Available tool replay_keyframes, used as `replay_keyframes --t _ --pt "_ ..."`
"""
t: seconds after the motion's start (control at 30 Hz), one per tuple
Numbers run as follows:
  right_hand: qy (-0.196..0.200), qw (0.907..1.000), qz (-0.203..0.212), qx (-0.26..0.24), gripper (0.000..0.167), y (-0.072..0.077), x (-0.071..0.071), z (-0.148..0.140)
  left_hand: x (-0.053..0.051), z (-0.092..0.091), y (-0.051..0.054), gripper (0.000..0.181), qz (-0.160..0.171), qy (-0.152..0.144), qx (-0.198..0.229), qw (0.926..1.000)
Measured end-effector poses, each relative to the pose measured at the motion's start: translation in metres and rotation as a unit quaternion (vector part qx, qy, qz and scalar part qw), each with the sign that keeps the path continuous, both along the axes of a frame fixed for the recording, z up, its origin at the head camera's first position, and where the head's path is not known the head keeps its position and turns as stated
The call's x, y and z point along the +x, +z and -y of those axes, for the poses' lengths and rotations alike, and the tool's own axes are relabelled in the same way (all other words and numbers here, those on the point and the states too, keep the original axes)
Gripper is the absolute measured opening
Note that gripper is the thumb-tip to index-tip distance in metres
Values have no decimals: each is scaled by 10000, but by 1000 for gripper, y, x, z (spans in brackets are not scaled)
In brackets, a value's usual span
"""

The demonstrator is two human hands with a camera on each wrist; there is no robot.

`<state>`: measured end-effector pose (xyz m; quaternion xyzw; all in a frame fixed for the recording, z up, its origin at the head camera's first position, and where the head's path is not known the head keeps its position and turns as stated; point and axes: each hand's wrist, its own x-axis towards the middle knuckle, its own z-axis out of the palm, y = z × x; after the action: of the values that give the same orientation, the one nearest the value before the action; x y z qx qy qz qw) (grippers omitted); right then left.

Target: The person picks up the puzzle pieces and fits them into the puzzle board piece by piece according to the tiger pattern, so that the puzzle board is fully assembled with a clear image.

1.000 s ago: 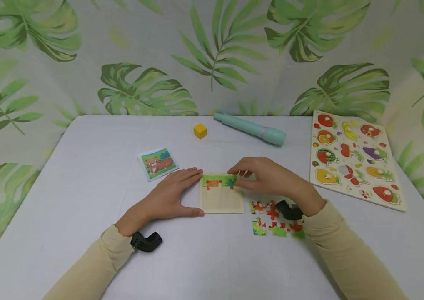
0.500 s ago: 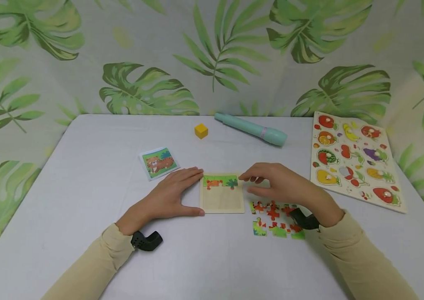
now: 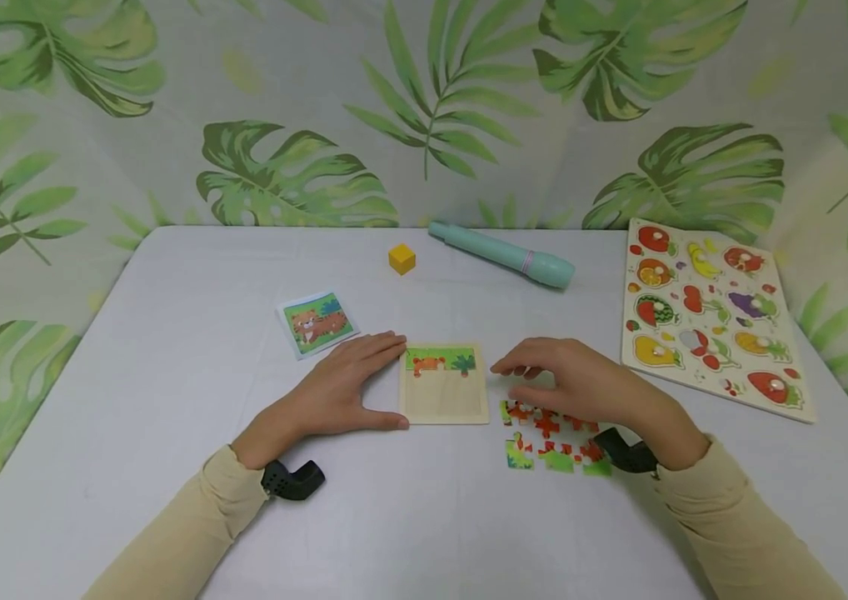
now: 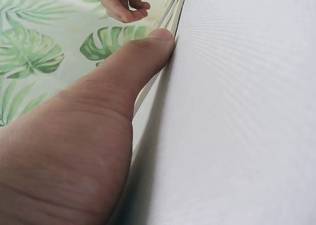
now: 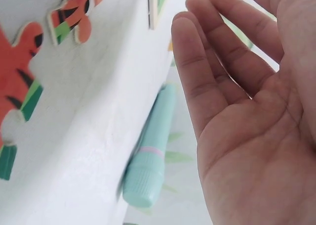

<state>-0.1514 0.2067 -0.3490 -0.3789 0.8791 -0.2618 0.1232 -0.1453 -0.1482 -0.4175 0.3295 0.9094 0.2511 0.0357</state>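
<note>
A small square wooden puzzle tray [image 3: 442, 400] lies mid-table, with a strip of joined puzzle pieces [image 3: 439, 360] along its far side in green and orange. My left hand [image 3: 337, 387] rests at the tray's left edge, thumb tip and fingertips touching it, fingers extended. In the left wrist view the thumb [image 4: 150, 47] presses against the tray's side. My right hand [image 3: 577, 379] hovers right of the tray, fingers loosely bent, holding nothing. Beneath and in front of it lie several loose puzzle pieces [image 3: 546, 423]; the hand and wrist camera hide some. An orange striped piece [image 5: 17, 69] shows in the right wrist view.
A tiger picture card [image 3: 316, 323] lies beyond the left hand. Farther back are a yellow cube [image 3: 401, 259] and a mint-green microphone-shaped tube [image 3: 502, 253]. A fruit knob-puzzle board [image 3: 716, 321] lies at the right. Leaf-patterned cloth [image 3: 424, 108] hangs behind the table.
My right hand has drawn away from the tray's upper right corner, moving right and nearer me, over the loose pieces. The left hand has stayed at the tray's edge.
</note>
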Motion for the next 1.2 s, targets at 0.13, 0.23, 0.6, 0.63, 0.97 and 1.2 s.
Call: replay_keyframes --t 0.13,0.23,0.6,0.63,0.97,1.2 --pt "12 10000 16 20 31 -2 0 -3 0 0 1 104 46 56 -50 10000" --pt "-45 9998 159 93 33 -3 0 -5 0 0 1 104 61 77 -87 9999" --pt "-46 9988 359 335 34 -11 1 -12 0 -1 2 104 50 -7 -51 10000" --pt "-38 9987 373 347 35 -11 1 -13 0 -1 2 104 52 -8 -53 10000" --pt "69 9976 441 526 39 -16 0 -14 0 -1 2 103 64 0 -91 9999" --pt "218 9973 348 613 43 -17 -1 -13 1 -1 1 103 53 21 -61 10000"
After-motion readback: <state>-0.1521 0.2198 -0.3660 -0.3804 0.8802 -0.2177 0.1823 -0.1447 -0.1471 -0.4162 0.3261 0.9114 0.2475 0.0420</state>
